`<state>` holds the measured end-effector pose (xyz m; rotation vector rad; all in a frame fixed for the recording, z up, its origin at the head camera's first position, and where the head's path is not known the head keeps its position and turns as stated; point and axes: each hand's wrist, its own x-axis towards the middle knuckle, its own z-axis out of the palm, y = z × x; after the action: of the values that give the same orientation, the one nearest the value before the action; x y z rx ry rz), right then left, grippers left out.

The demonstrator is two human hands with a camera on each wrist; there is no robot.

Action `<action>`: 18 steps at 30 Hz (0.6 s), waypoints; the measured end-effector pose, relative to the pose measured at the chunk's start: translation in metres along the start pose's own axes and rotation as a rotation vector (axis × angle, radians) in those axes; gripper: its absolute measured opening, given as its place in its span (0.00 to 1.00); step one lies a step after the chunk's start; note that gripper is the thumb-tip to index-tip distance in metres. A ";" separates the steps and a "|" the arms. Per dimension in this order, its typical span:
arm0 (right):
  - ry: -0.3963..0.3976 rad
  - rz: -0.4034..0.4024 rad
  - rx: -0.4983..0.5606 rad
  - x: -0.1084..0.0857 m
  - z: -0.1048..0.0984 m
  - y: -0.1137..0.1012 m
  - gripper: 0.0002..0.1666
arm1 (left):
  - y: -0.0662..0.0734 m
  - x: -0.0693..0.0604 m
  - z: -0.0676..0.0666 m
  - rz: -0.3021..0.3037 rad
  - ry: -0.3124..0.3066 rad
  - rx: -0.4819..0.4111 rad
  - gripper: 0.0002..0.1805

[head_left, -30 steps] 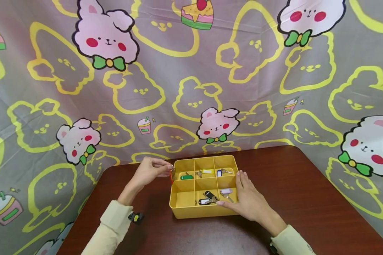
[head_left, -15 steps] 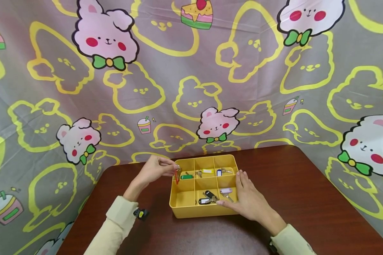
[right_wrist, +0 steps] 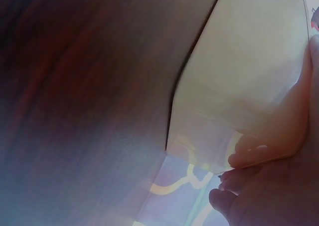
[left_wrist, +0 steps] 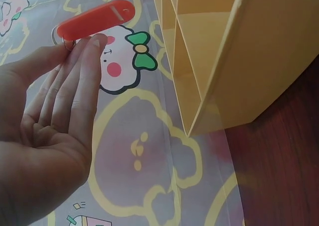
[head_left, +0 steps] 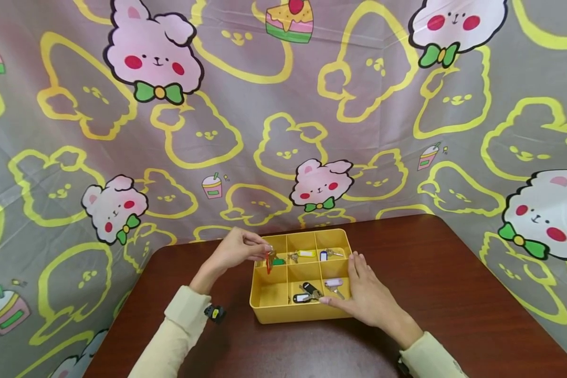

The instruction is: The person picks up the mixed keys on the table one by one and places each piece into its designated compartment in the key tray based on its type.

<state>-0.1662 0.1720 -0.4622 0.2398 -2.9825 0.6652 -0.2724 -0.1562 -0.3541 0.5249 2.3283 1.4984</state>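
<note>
In the head view my left hand [head_left: 238, 248] is above the back-left corner of a yellow divided box [head_left: 302, 315]. Thumb and fingertips pinch the ring of a red key tag [head_left: 269, 262], which hangs over the back-left compartment; the left wrist view shows the tag [left_wrist: 94, 19] and its ring close up. My right hand [head_left: 375, 299] rests against the box's right side with fingers straight and the thumb at the front rim. Below the red tag lies a green key tag [head_left: 278, 261], partly hidden.
Keys with a yellow tag [head_left: 306, 253] and a blue tag [head_left: 323, 255] lie in the other back compartments. Two black-tagged keys [head_left: 307, 293] share the front-middle one; a lilac tag [head_left: 333, 282] is front right. A patterned cloth [head_left: 245, 157] hangs behind the brown table [head_left: 406, 252].
My left hand has moved right with the red key tag, from outside the box's left edge to over the back-left compartment. My right hand has stayed at the box's right side.
</note>
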 end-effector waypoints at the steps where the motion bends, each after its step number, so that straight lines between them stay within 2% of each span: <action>1: 0.000 0.000 -0.001 0.000 0.000 0.000 0.83 | 0.000 0.001 0.001 -0.002 -0.007 0.002 0.11; 9: -0.002 0.007 0.003 0.000 -0.001 -0.001 0.83 | 0.003 0.005 0.005 -0.015 -0.065 0.047 0.09; 18: 0.002 0.003 0.010 -0.001 -0.002 -0.003 0.83 | -0.001 0.010 0.006 -0.024 -0.138 0.063 0.09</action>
<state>-0.1644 0.1703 -0.4593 0.2353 -2.9784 0.6805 -0.2782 -0.1473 -0.3582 0.5953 2.2734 1.3376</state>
